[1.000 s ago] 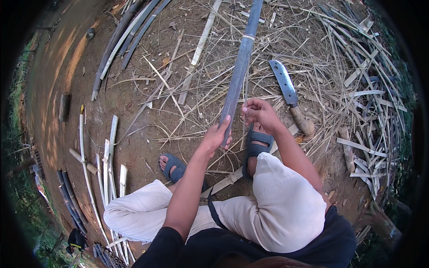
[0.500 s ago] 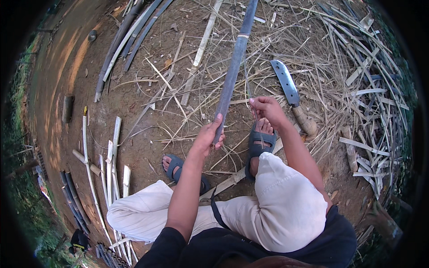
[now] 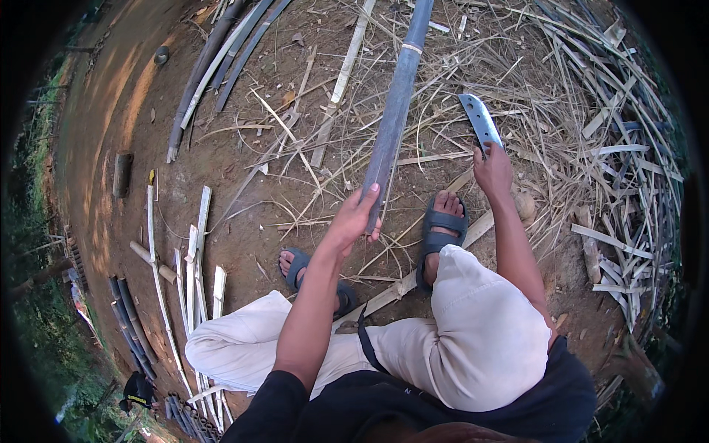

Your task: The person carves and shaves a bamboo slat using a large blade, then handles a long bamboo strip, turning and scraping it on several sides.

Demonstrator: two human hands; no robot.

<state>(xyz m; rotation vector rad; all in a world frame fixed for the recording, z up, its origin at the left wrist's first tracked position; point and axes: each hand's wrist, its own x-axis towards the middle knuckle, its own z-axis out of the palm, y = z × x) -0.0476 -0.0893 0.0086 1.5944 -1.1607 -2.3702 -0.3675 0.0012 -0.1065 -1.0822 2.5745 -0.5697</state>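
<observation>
- Head view: the left hand (image 3: pixel 356 215) is closed around the near end of a long grey-green bamboo pole (image 3: pixel 395 111), which slants away from the person toward the top of the frame, its lower end just above the ground between the 2 feet.
- Head view: the right hand (image 3: pixel 493 171) is clamped on the handle of a machete (image 3: pixel 480 122), whose broad blade points up and away, right of the pole and apart from it.
- Head view: 1 second ago the machete lay on the litter to the right and the right hand was beside the left at the pole; now that hand has moved out to the right and taken up the machete.
- Head view: the left hand keeps its grip on the pole, which has barely shifted.
- Head view: the person sits low in pale trousers (image 3: pixel 480 347), with dark sandals (image 3: pixel 441 225) on both feet.
- Head view: split bamboo strips (image 3: pixel 196 266) lie on the dirt at the left, and dry bamboo slivers (image 3: pixel 613 148) are heaped at the right.
</observation>
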